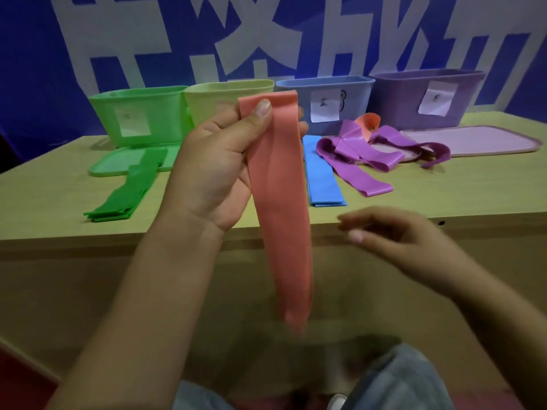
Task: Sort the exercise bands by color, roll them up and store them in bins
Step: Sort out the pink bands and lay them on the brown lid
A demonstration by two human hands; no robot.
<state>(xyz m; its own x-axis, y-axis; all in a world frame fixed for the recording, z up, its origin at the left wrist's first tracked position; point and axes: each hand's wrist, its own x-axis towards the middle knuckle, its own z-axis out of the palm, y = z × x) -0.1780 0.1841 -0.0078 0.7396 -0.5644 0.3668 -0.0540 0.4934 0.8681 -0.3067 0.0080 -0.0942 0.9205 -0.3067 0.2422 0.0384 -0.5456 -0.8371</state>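
Band sorting at desk (444, 190), coral band in hand.

Coral band (279, 202) is being pinched at its top by left hand (219, 161), thumb and fingers clamped on it, hanging before the desk edge. Right hand (399, 244) is being held slack, fingers apart, blurred. Slipping is being risked, judging by the small pinch. Bin labels (324, 109) are being shown, writing illegible.

The salmon band (278, 202) pinched in the left hand (213, 161) looked like smooth, matt rubber. Beyond the grip, the purple bands (355, 152) shone glossy, the bins (139, 113) were smooth plastic with paper labels (324, 107), the table (444, 190) pale matt wood.
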